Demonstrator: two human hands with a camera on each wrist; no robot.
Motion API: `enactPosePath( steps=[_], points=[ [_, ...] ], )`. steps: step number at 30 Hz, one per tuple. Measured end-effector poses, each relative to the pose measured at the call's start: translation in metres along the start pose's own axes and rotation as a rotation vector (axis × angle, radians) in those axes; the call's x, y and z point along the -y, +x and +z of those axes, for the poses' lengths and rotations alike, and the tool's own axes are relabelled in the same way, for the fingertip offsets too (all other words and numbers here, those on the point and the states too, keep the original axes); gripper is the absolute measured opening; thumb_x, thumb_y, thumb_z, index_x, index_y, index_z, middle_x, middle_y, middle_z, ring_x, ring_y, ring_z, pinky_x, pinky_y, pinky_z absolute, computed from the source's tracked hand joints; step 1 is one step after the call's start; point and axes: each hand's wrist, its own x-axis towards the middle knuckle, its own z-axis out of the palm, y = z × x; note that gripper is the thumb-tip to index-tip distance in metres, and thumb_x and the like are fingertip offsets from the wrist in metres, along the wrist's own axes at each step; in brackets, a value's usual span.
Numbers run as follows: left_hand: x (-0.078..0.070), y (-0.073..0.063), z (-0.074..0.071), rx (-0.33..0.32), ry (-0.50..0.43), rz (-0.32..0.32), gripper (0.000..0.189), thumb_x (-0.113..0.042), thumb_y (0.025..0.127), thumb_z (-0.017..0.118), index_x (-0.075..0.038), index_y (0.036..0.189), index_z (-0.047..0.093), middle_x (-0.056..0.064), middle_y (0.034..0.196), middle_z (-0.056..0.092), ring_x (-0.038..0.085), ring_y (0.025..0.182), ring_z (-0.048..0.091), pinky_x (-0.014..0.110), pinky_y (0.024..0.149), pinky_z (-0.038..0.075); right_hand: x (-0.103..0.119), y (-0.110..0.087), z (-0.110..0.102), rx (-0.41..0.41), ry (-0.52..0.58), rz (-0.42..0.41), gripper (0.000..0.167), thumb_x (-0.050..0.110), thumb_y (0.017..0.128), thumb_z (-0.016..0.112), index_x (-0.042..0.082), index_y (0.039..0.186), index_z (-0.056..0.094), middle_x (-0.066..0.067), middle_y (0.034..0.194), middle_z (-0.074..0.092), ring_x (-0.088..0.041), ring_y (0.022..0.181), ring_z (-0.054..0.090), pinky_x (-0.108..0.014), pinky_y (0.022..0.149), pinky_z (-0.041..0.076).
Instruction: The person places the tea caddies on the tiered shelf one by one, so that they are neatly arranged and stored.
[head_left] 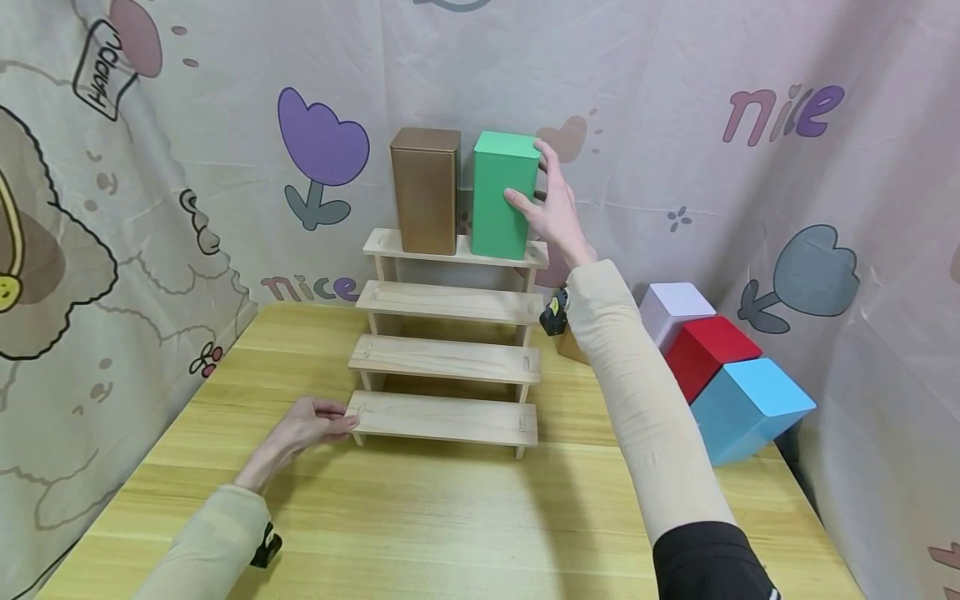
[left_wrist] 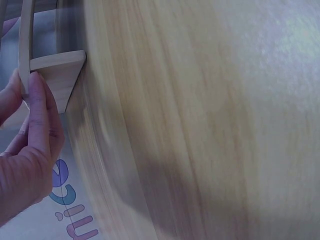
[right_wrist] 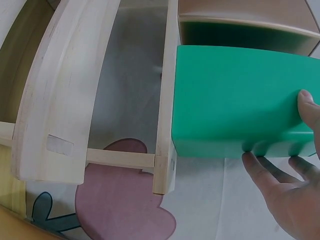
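A pale wooden stepped shelf [head_left: 444,360] with several tiers stands on the table. On its top tier stand a brown box [head_left: 426,200] and, to the right, a green box [head_left: 501,200], both upright with a narrow gap between them. My right hand [head_left: 557,212] holds the green box by its right edge; the thumb lies on the front face and the fingers on the right side, as the right wrist view shows. Down at the lowest tier, my left hand [head_left: 306,429] pinches the left end of the board between thumb and fingers [left_wrist: 37,117].
Right of the shelf, a lavender box [head_left: 675,304], a red box [head_left: 708,350] and a light blue box [head_left: 753,408] sit close together, partly behind my right sleeve. An orange-brown object [head_left: 572,347] is mostly hidden there. A printed cloth [head_left: 637,100] hangs behind the table.
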Motion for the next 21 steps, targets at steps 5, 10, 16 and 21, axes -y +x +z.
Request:
enactPosePath(
  steps=[5,10,16,21],
  points=[
    [-0.0007,-0.0005,0.0000,-0.003,0.000,-0.005,0.051,-0.004,0.093,0.069,0.025,0.129,0.047,0.008,0.093,0.070,0.010,0.082,0.070,0.025,0.082,0.065,0.0009,-0.0006,-0.0002,0.002,-0.002,-0.001,0.079,0.025,0.096,0.069,0.030,0.159,0.020,-0.009,0.164,0.031,-0.042,0.138,0.050,-0.053,0.115,0.049],
    [-0.0006,-0.0002,0.0003,-0.002,0.000,-0.001,0.050,-0.003,0.093,0.069,0.025,0.128,0.048,0.006,0.091,0.070,0.010,0.082,0.070,0.025,0.081,0.065,0.0011,-0.0009,-0.0001,0.002,-0.002,-0.005,0.079,0.025,0.097,0.068,0.029,0.159,0.020,-0.010,0.164,0.031,-0.043,0.139,0.049,-0.054,0.115,0.049],
    [-0.0003,-0.0001,0.0003,-0.001,-0.003,-0.003,0.051,-0.004,0.093,0.069,0.025,0.129,0.047,0.007,0.091,0.070,0.010,0.082,0.070,0.025,0.083,0.065,0.0005,-0.0003,0.0002,0.004,-0.005,-0.007,0.080,0.025,0.097,0.068,0.029,0.159,0.019,-0.010,0.164,0.030,-0.043,0.138,0.050,-0.054,0.115,0.049],
    [-0.0006,-0.0003,0.0002,0.000,-0.009,-0.007,0.050,-0.003,0.093,0.068,0.025,0.129,0.047,0.007,0.092,0.069,0.010,0.082,0.070,0.026,0.083,0.065,0.0006,-0.0004,-0.0002,0.007,-0.007,0.001,0.081,0.025,0.097,0.068,0.030,0.160,0.018,-0.009,0.165,0.030,-0.042,0.139,0.049,-0.053,0.115,0.049]
  ],
)
